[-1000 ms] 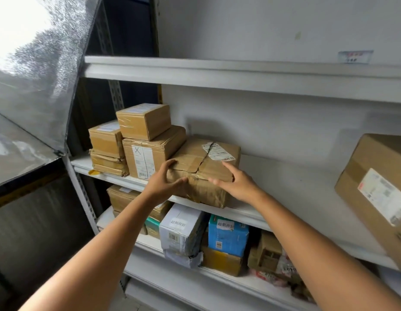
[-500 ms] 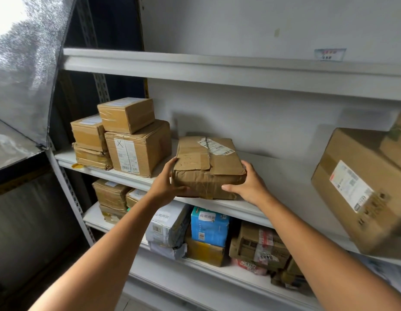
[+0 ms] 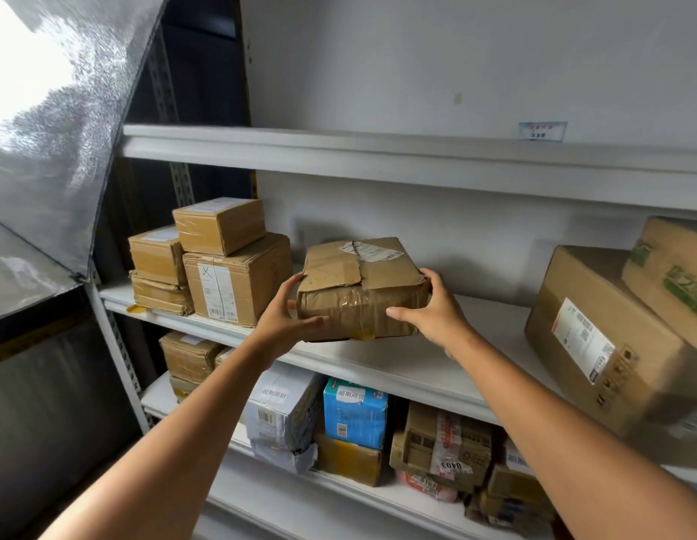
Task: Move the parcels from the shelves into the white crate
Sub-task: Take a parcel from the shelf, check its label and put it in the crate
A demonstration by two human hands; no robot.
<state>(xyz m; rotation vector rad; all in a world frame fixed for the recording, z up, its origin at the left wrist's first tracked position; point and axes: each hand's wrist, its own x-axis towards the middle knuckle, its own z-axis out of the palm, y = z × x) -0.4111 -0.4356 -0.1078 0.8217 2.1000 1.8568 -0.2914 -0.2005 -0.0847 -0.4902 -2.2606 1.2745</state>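
Parcel (image 3: 362,294) lifted off shelf (image 3: 436,364), D403 box (image 3: 444,446) below

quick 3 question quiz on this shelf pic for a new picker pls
1. True or false: the left hand and the right hand grip opposite sides of the crumpled brown parcel.
2. Where does the blue box stand? A) top shelf B) middle shelf C) lower shelf
3. Fill in: the stack at the left end of the middle shelf holds ___ boxes.

Key: 1 true; 2 C; 3 four.
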